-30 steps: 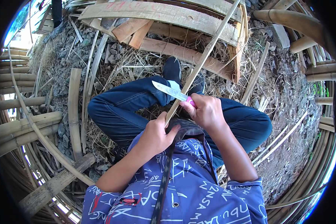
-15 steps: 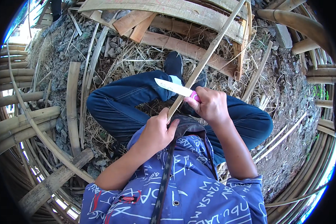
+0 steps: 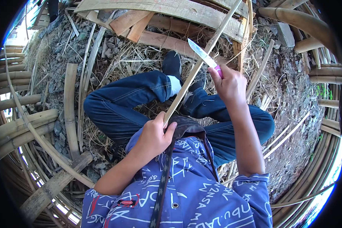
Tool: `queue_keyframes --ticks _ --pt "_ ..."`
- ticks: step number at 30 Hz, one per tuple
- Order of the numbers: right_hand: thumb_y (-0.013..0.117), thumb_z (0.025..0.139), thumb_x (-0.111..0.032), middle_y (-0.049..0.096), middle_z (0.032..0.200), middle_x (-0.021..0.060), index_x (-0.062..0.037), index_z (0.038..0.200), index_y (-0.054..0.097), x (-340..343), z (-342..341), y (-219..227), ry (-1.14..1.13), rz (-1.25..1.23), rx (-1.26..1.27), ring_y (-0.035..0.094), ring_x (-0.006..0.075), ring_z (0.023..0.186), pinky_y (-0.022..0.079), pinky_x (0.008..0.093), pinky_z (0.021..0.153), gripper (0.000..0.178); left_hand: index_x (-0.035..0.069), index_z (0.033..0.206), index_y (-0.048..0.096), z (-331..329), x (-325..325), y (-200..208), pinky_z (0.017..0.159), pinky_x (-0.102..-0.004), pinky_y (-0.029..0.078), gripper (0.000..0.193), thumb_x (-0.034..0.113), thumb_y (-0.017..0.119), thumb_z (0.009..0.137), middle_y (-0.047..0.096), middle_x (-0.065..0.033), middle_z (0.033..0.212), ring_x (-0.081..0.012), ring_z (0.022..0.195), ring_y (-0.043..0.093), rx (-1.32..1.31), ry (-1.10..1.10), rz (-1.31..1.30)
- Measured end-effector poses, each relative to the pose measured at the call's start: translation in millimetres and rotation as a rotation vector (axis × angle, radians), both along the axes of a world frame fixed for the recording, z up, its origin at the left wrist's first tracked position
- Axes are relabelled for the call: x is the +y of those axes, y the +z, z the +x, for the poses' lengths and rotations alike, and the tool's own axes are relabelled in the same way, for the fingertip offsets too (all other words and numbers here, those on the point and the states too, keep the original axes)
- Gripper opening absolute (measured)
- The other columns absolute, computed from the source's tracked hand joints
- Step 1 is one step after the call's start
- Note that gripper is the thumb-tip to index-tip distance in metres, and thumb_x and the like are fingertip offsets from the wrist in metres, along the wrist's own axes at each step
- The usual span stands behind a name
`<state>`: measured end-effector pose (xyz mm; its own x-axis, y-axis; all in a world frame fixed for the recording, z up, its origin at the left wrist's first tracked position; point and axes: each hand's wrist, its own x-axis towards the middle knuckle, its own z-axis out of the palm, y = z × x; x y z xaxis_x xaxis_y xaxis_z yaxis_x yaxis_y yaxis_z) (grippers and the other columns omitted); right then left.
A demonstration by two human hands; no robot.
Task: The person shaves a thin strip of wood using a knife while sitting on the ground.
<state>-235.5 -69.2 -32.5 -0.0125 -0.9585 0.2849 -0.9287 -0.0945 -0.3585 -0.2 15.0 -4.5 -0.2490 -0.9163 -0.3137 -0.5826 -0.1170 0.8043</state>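
I see the left hand (image 3: 154,131) clamped around the near end of a long, narrow, pale wooden strip (image 3: 191,79). Just right of the strip, well apart from the left, the right hand (image 3: 231,83) grips a silver-bladed, pink-handled knife (image 3: 202,54). Its blade crosses the strip; I cannot tell if they touch. The strip's far stretch passes over rough, pale wooden planks (image 3: 159,8).

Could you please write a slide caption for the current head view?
Left hand grips a long pale strip; right hand holds a pink-handled knife, its blade crossing the strip in view.
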Motion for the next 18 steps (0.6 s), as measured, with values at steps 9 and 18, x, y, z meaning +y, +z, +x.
queue_keyframes --ticks 9,18 --pt "0.058 0.085 -0.050 0.059 0.056 0.0135 -0.0087 0.069 0.061 -18.3 2.6 11.0 -0.151 0.004 -0.016 0.060 0.0335 0.052 0.046 0.0428 0.048 0.044 0.002 0.075 0.041 -1.6 -0.8 -0.1 0.044 -0.0309 0.035 0.027 0.015 0.062 0.087 0.045 -0.0086 0.052 -0.0144 0.045 0.046 0.010 0.009 -0.008" --pt "0.053 0.088 -0.053 0.058 0.058 0.0167 -0.0053 0.068 0.061 -16.4 10.1 18.0 -0.215 0.059 -0.120 0.059 0.0382 0.058 0.045 0.0452 0.054 0.052 0.000 0.092 0.041 0.7 1.5 -4.6 0.049 -0.0286 0.040 0.030 0.018 0.064 0.086 0.050 -0.0081 0.058 -0.0132 0.050 0.050 0.043 0.067 -0.017"
